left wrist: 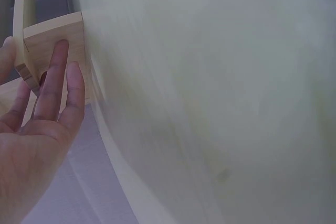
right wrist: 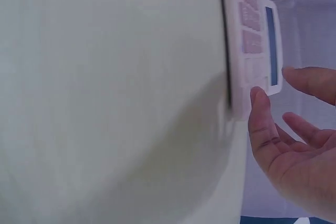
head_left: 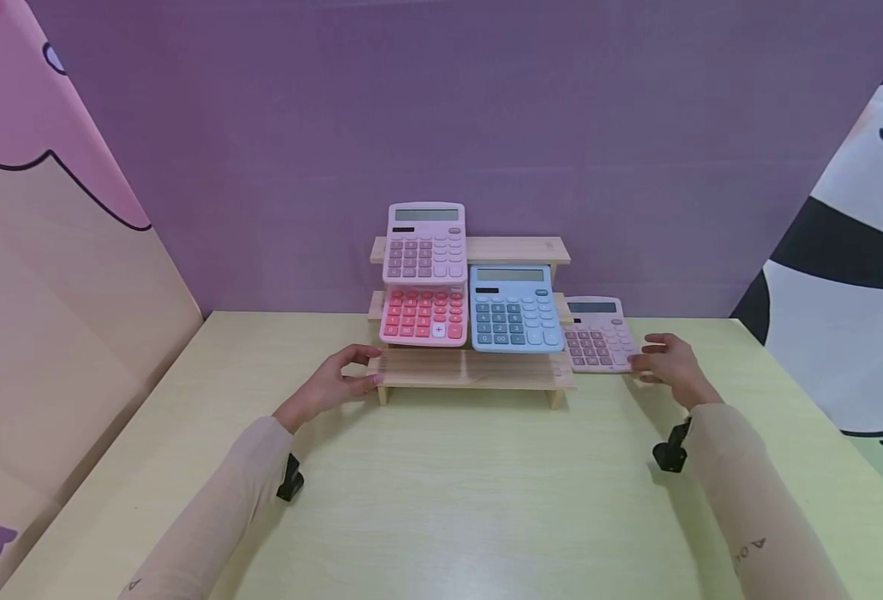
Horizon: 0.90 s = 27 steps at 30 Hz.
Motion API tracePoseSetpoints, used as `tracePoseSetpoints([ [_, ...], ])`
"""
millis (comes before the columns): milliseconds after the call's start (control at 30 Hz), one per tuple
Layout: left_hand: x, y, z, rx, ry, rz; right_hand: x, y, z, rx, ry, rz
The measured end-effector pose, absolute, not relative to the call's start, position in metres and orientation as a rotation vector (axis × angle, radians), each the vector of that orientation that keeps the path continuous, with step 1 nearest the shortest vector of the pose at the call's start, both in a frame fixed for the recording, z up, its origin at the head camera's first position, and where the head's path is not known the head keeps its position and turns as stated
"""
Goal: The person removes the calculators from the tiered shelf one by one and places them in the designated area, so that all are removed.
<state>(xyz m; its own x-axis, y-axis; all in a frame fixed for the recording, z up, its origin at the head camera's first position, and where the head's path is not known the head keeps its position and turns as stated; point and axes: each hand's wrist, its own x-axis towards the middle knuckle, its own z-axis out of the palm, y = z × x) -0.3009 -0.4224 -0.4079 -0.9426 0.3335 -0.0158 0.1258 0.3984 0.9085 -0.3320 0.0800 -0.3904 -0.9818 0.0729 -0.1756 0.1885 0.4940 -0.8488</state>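
Beige sleeves (head_left: 760, 492), dark lettering (head_left: 750, 550); 2 black wrist cameras (head_left: 670, 455).

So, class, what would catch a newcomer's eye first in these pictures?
Probably the calculators on the wooden rack: a blue calculator at its right, a pink calculator at its left, a lilac calculator above the pink one. Next, the person's hands: the left hand at the rack's left end, the right hand at a pale calculator on the table, right of the rack.

Wide head view, two close sideways wrist views
The head camera looks forward and down over the surface (head_left: 471, 500); the wrist ones look along the hands (head_left: 324, 387), left sharing the left end of the rack (head_left: 479, 368) with it, right the rightmost calculator (head_left: 599, 340).
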Motion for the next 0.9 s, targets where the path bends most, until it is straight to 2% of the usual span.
tracePoseSetpoints([
  [467,-0.300,-0.422,-0.407,0.381,2.446,1.579,-0.335,0.074,-0.365,0.069,2.669,-1.511],
  [900,-0.301,-0.423,-0.408,0.403,2.432,1.600,-0.337,0.049,-0.351,-0.075,2.694,-1.482],
])
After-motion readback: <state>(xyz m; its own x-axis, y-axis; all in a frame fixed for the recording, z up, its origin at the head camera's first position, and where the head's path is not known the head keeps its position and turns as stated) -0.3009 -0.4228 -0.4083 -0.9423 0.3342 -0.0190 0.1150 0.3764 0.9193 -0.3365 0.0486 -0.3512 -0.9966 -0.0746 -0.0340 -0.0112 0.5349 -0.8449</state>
